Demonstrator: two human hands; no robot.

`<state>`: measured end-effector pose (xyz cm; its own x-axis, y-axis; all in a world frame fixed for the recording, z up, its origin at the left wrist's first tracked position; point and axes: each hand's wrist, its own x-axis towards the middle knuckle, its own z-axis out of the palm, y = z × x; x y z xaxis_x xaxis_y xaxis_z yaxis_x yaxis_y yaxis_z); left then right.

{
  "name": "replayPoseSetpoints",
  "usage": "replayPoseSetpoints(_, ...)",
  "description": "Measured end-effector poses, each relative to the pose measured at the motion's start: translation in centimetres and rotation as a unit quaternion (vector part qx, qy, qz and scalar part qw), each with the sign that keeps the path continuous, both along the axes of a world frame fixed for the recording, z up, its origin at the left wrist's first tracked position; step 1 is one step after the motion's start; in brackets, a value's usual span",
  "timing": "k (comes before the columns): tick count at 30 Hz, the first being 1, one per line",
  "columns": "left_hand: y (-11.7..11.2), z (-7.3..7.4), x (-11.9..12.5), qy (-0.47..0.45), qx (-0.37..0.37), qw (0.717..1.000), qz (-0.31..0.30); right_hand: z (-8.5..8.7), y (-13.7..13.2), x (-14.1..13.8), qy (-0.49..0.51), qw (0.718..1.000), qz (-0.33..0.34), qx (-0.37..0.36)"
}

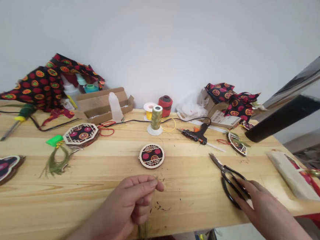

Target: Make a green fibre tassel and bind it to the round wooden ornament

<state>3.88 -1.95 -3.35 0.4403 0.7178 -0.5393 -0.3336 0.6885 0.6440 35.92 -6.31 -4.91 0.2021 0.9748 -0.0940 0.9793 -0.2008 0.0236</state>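
My left hand [134, 203] is closed in a pinch near the table's front edge. A bundle of olive-green thread [143, 232] hangs below its fingers. Beyond it, apart from the hand, lies a round wooden-framed ornament [152, 156] with dark patterned fabric inside. On the right, my right hand [256, 201] has its fingers around the black handles of a pair of scissors [229, 179]. The scissors rest on the table, blades pointing away to the left. Behind the round ornament, a spool of green thread [156, 119] stands upright.
A black glue gun [196, 134] with its cord lies behind the scissors. To the left are an octagonal ornament [81, 135], a green tassel [57, 160] and a screwdriver [18, 120]. A cardboard box [105, 104] sits by the wall; a black cylinder [284, 118] leans at right.
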Motion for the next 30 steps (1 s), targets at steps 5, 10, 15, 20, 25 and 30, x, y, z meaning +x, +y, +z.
replayPoseSetpoints(5,0.9,0.7,3.1,0.012,0.035,0.996,-0.087,-0.5,0.4,-0.5,-0.014,0.999,-0.036,-0.029)
replayPoseSetpoints(10,4.9,2.5,6.3,-0.004,0.093,0.988,-0.119,-1.2,0.4,-0.3,-0.018,1.0,-0.018,0.016)
replayPoseSetpoints(15,8.5,6.2,6.1,-0.033,0.13,0.988,-0.077,-1.5,-0.2,-1.9,0.009,0.987,0.021,0.156)
replayPoseSetpoints(20,8.0,7.9,3.9,-0.031,0.149,0.988,-0.017,-0.6,0.5,-7.5,0.253,0.941,0.108,0.2)
replayPoseSetpoints(25,6.2,7.7,1.7,-0.013,0.133,0.991,0.02,-1.4,3.7,-12.8,0.54,0.837,0.057,0.074)
replayPoseSetpoints(30,5.5,8.2,0.5,-0.017,0.133,0.99,0.035,-1.9,6.5,-14.7,0.693,0.72,-0.048,0.007)
